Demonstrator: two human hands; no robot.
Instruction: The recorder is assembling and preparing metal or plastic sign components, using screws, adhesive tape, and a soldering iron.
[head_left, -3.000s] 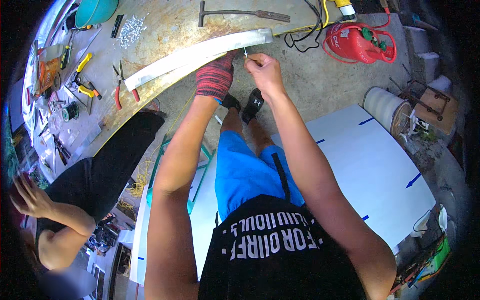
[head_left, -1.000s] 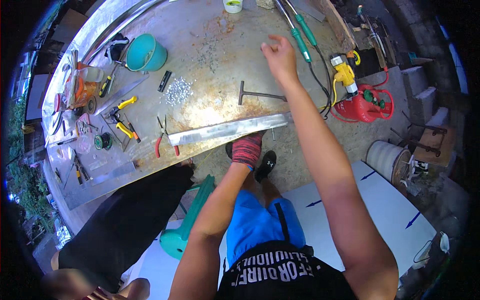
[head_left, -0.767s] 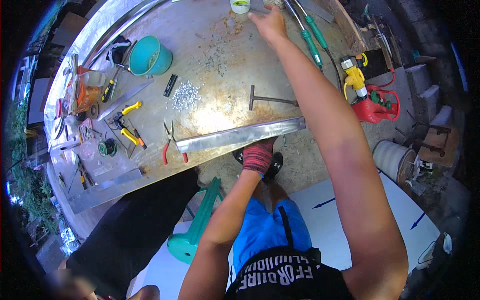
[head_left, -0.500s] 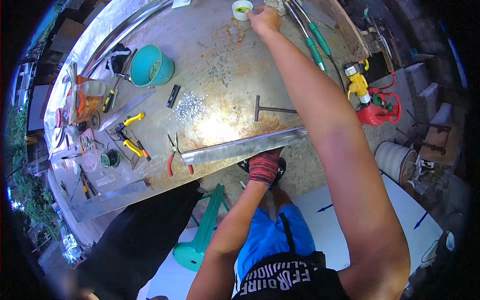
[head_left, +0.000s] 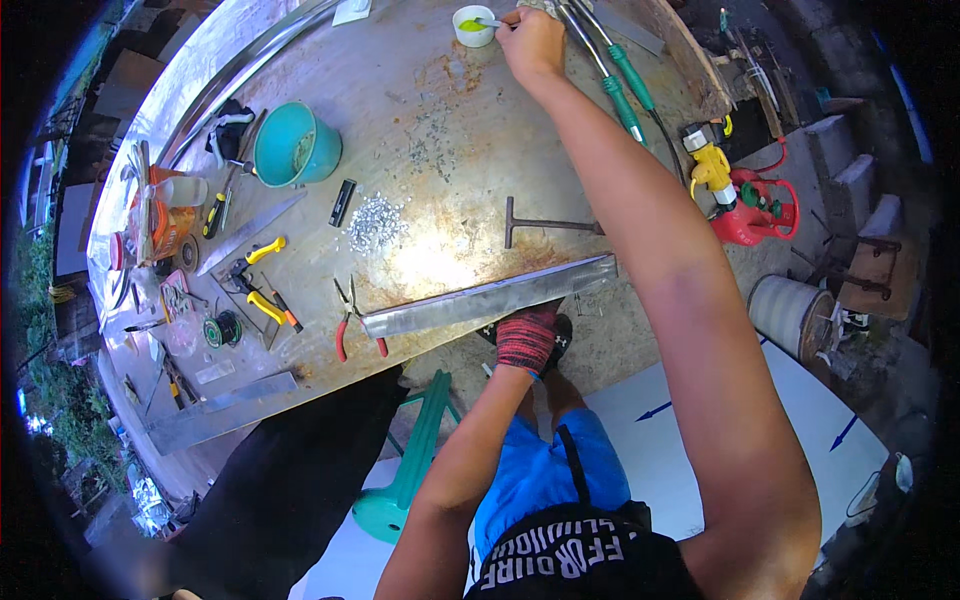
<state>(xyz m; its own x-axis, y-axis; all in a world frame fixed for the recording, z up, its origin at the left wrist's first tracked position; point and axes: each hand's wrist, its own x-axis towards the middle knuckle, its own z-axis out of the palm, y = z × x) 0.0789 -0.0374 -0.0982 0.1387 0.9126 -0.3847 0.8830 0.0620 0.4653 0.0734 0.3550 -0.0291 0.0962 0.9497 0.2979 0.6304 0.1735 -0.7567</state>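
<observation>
At the table's far side my right hand [head_left: 533, 42] is bare and pinches a thin grey stick [head_left: 489, 22]. The stick's tip reaches into a small white cup [head_left: 473, 38] holding yellow-green stuff. My left hand [head_left: 526, 338], in a red and black knit glove, is at the near edge of a long, shiny metal strip [head_left: 490, 294]. The strip lies along the table edge, its right part sticking out past it. Most of the left fingers are hidden beneath the strip, and the hand appears to grip it. A T-shaped metal rod [head_left: 550, 224] lies just beyond.
Red-handled pliers [head_left: 343, 335], yellow-handled snips [head_left: 262, 295], a pile of metal bits [head_left: 376, 224] and a teal bucket [head_left: 328, 150] lie leftward. Green-handled irons [head_left: 622, 105] and a red gas canister [head_left: 745, 225] are at right. Someone in dark clothing [head_left: 290, 480] is close by on my left.
My right hand has drawn slightly away from the white cup, so more of the stick shows. My left hand stays at the metal strip. The whole view has shifted a little.
</observation>
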